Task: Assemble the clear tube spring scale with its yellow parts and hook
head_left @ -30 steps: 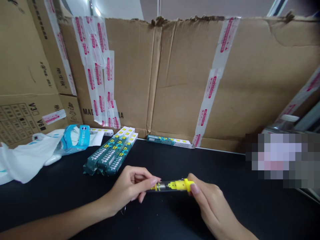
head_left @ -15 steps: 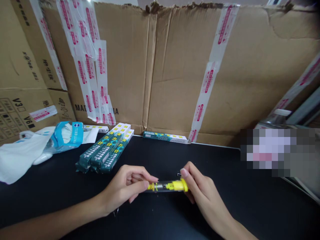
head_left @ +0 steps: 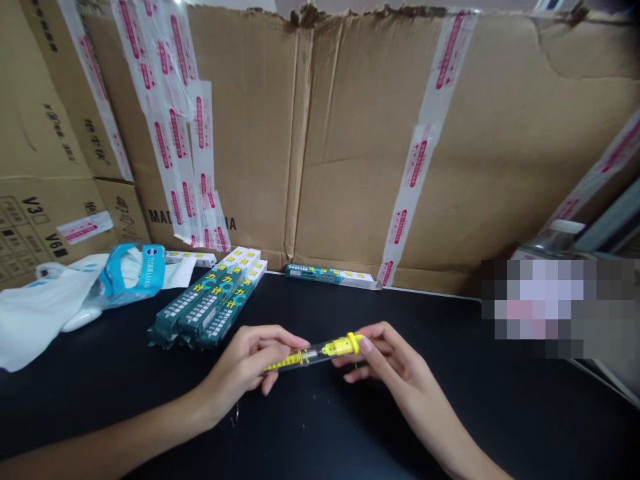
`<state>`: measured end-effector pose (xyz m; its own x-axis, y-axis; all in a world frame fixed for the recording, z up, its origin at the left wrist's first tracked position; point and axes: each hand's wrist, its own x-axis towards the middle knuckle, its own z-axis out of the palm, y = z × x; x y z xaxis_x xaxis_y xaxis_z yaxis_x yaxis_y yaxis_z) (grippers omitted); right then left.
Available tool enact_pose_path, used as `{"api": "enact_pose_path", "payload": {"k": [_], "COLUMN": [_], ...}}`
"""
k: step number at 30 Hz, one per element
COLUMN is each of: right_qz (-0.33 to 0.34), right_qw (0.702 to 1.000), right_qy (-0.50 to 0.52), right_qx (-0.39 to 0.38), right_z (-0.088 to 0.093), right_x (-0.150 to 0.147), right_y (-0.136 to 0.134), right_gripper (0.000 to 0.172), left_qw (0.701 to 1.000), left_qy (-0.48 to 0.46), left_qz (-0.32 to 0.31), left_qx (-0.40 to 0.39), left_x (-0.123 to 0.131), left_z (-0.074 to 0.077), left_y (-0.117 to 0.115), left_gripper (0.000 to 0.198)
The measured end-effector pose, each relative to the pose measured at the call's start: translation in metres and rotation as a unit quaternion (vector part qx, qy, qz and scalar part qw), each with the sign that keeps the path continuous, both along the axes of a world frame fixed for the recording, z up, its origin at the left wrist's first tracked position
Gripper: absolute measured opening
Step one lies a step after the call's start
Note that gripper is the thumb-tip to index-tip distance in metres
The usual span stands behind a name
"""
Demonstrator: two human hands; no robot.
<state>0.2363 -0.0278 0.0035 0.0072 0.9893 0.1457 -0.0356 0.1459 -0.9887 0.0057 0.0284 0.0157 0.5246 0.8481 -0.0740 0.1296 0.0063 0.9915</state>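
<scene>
Newly tilted, the clear cylinder (head_left: 314, 354) is gripped by left fingers (head_left: 265, 360), right fingers (head_left: 379, 359) pinching its yellow cap (head_left: 353, 343)

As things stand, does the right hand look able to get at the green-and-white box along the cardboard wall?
Probably yes: between the right hand and that box nothing seems in the way, though it would first let go of the tube's yellow end.

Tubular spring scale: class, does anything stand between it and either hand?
Nothing visible does: the left hand holds the tubular spring scale, and the right hand touches its yellow end cap. The three green-and-white boxes lie beyond the left hand, not in between.
</scene>
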Motion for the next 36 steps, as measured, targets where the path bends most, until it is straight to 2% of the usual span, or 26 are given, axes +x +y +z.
{"api": "enact_pose_path", "payload": {"k": [4,8,11,15,19,21,23,27,30,33,36], "right_qz": [-0.015,-0.018,-0.021,-0.024,-0.018,-0.010,-0.008,-0.020,-0.025,-0.016,-0.010], "right_qw": [0.994,0.978,0.968,0.958,0.951,0.948,0.945,0.947,0.952,0.953,0.953], "right_qy": [0.101,0.189,0.229,0.259,0.277,0.287,0.296,0.296,0.289,0.289,0.291], "right_qx": [-0.044,-0.082,-0.102,-0.121,-0.135,-0.139,-0.139,-0.122,-0.102,-0.087,-0.085], "right_z": [0.003,0.002,0.001,-0.002,-0.004,-0.003,-0.003,-0.003,-0.005,-0.007,-0.007], "right_x": [0.001,0.005,0.010,0.015,0.015,0.015,0.016,0.021,0.025,0.025,0.025], "right_y": [0.002,0.005,0.008,0.011,0.013,0.013,0.014,0.018,0.020,0.021,0.020], "right_gripper": [0.029,0.025,0.025,0.027,0.032,0.035,0.034,0.031,0.031,0.033,0.044], "left_qw": [0.995,0.982,0.956,0.910,0.887,0.886,0.899,0.954,0.981,0.990,0.990], "left_qy": [-0.061,-0.091,-0.143,-0.199,-0.203,-0.205,-0.205,-0.167,-0.115,-0.094,-0.103], "left_qz": [-0.073,-0.152,-0.212,-0.300,-0.339,-0.339,-0.317,-0.215,-0.140,-0.100,-0.084], "left_qx": [0.000,-0.066,-0.142,-0.207,-0.240,-0.241,-0.224,-0.125,-0.075,-0.031,-0.038], "left_x": [-0.001,-0.005,-0.008,-0.009,-0.010,-0.010,-0.009,-0.002,0.003,0.006,0.008], "left_z": [-0.003,-0.001,0.002,0.000,-0.001,-0.003,-0.005,-0.012,-0.017,-0.017,-0.013], "left_y": [-0.002,0.001,0.008,0.016,0.015,0.012,0.009,-0.001,-0.007,-0.013,-0.016], "left_gripper": [0.044,0.060,0.071,0.076,0.087,0.088,0.087,0.078,0.056,0.042,0.042]}}
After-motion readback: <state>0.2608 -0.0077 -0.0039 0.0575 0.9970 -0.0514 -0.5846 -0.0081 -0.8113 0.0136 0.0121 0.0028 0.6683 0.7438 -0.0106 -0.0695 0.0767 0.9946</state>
